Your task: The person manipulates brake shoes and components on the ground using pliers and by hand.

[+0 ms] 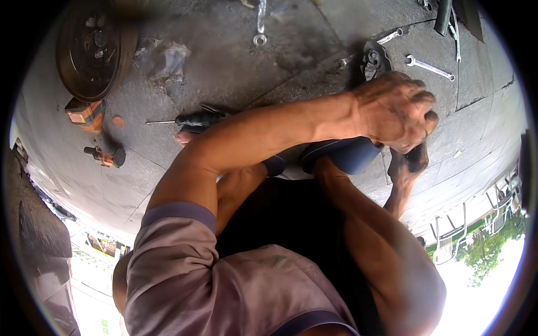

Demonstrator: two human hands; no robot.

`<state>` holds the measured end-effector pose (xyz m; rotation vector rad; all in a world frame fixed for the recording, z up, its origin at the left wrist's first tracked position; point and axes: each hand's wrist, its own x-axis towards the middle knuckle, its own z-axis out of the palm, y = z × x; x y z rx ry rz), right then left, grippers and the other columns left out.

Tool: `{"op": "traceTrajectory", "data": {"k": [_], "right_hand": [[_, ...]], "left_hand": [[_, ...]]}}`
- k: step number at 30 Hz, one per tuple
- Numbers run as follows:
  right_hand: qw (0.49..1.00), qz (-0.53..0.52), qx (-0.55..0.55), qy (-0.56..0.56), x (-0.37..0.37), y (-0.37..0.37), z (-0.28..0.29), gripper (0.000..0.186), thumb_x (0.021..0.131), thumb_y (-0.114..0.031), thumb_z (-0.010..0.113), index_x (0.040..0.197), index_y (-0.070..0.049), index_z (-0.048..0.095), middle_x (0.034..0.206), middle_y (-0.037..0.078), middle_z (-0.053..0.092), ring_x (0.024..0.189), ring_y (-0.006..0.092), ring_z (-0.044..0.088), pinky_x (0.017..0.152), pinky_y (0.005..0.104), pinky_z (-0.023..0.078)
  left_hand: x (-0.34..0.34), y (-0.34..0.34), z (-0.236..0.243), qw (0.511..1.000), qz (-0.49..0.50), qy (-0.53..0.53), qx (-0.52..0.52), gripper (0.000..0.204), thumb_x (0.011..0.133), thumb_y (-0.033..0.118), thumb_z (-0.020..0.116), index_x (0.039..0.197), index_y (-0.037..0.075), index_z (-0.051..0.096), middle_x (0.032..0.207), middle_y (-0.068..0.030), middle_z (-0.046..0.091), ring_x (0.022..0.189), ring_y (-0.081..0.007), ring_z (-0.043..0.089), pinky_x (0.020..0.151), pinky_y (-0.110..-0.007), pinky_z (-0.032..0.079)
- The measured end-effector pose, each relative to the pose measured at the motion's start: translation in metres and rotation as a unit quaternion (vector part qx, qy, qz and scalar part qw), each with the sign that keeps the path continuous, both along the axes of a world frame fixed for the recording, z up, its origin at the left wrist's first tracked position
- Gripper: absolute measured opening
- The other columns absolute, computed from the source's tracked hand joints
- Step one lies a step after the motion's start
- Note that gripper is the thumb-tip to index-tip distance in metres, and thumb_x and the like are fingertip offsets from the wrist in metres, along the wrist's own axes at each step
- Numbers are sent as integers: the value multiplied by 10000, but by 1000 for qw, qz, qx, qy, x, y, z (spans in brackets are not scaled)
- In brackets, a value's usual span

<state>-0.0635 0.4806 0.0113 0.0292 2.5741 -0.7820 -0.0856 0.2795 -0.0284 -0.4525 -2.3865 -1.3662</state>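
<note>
Just beyond left hand (395, 113) — dark metal part (374, 58).

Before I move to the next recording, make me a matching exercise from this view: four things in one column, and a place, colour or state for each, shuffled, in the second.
Things:
1. Power tool
2. Screwdriver
3. Round pan
4. Left hand

Places, colours, states:
A. Has small loose parts in it
B. On the picture's right side
C. Orange and dark
D. Thin shaft points to the picture's left

Pairs: 1-C, 2-D, 3-A, 4-B
</note>
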Motion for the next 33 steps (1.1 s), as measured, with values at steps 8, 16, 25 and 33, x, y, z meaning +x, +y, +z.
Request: {"op": "traceTrajectory", "data": {"k": [8, 16, 25, 33], "right_hand": [[998, -35, -50, 5, 7, 22, -15, 431, 730, -153, 811, 1048, 54, 606, 936, 108, 649, 830, 148, 561, 706, 302, 475], [999, 22, -24, 26, 3, 11, -8, 433, 735, -178, 787, 1056, 52, 608, 931, 95, 644, 823, 132, 551, 710, 296, 475], [999, -9, -50, -5, 4, 15, -13, 535, 727, -135, 826, 1158, 68, 582, 1008, 125, 657, 897, 166, 576, 771, 311, 489], [998, 2, -40, 46, 1, -7, -8, 370, 768, -118, 795, 1046, 63, 630, 904, 107, 684, 787, 146, 594, 680, 307, 504]], "left_hand": [[-7, 25, -26, 988, 56, 105, 103, 228, 638, 310, 679, 725, 99, 663, 822, -78, 641, 760, -216, 656, 590, -358, 570], [2, 24, -29, 981, 75, 125, 127, 266, 613, 371, 701, 682, 119, 655, 768, -48, 625, 737, -203, 655, 592, -361, 565], [-5, 20, -35, 983, 76, 121, 117, 301, 596, 405, 709, 742, 142, 691, 889, -76, 674, 798, -218, 673, 632, -362, 581], [-2, 22, -48, 992, 48, 66, 99, 399, 681, 486, 721, 950, 191, 706, 1011, -66, 650, 912, -237, 652, 756, -356, 560]]}}
